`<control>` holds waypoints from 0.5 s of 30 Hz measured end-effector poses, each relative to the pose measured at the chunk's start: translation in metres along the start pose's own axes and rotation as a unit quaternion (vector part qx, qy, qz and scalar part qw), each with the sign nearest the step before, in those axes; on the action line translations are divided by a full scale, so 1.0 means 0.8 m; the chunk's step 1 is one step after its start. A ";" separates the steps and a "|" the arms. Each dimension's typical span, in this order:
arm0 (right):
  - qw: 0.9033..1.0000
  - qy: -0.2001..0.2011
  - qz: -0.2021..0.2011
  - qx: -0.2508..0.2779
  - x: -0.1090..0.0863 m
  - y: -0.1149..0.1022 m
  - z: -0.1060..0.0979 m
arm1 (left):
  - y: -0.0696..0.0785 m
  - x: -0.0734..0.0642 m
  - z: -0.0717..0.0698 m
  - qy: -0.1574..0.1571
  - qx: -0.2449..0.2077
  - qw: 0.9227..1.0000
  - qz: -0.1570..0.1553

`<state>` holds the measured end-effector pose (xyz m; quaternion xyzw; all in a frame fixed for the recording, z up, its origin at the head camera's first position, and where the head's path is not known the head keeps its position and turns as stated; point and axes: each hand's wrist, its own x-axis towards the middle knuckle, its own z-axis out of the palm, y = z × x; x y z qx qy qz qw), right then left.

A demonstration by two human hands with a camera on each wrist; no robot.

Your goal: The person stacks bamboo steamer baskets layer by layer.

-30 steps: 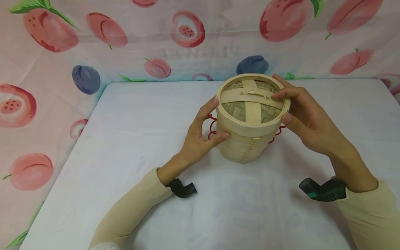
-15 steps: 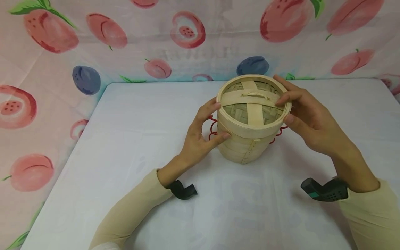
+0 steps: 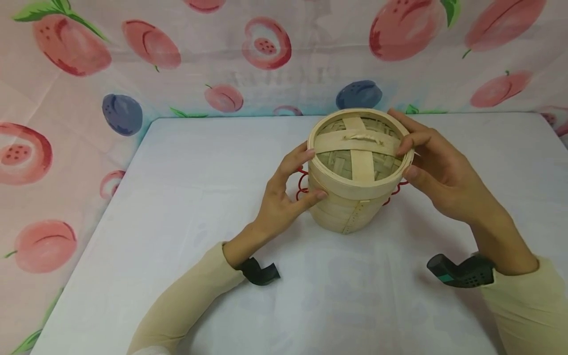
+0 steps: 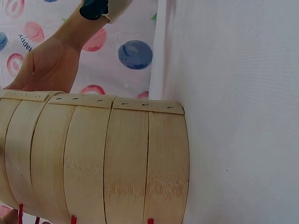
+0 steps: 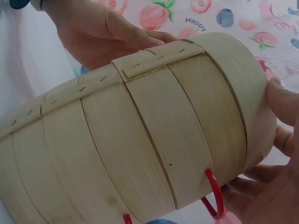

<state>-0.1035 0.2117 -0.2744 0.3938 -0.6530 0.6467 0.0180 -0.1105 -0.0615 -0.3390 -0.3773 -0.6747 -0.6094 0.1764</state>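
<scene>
A pale stacked bamboo steamer (image 3: 330, 214) stands on the table, its woven lid (image 3: 362, 165) on top with crossed bands and a small twisted handle (image 3: 364, 139). My left hand (image 3: 284, 197) grips the upper left side, thumb at the front and fingers round the left. My right hand (image 3: 443, 180) holds the lid's right rim between thumb and fingers. Red loops (image 5: 215, 186) stick out from the tiers on both sides. In the left wrist view, the stapled seams run along the steamer's wall (image 4: 126, 154). The steamer's inside is hidden under the lid.
The table (image 3: 222, 162) has a white cover. Behind it and to the left hangs a fruit-print cloth (image 3: 310, 29). Dark wrist devices (image 3: 259, 271) sit on both forearms.
The lid's top has come slightly lower and nearer. My right index finger has shifted slightly from near the handle toward the rim. The left hand has hardly moved.
</scene>
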 end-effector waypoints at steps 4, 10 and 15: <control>1.000 -0.001 -0.003 0.001 -0.002 0.002 0.000 | -0.001 -0.003 0.001 -0.001 -0.003 1.000 -0.001; 1.000 -0.001 -0.004 -0.004 -0.002 0.005 -0.004 | -0.003 -0.001 0.001 -0.003 0.021 1.000 0.001; 1.000 0.013 -0.008 -0.026 -0.006 0.007 -0.010 | -0.001 0.002 0.000 -0.012 0.044 0.999 -0.003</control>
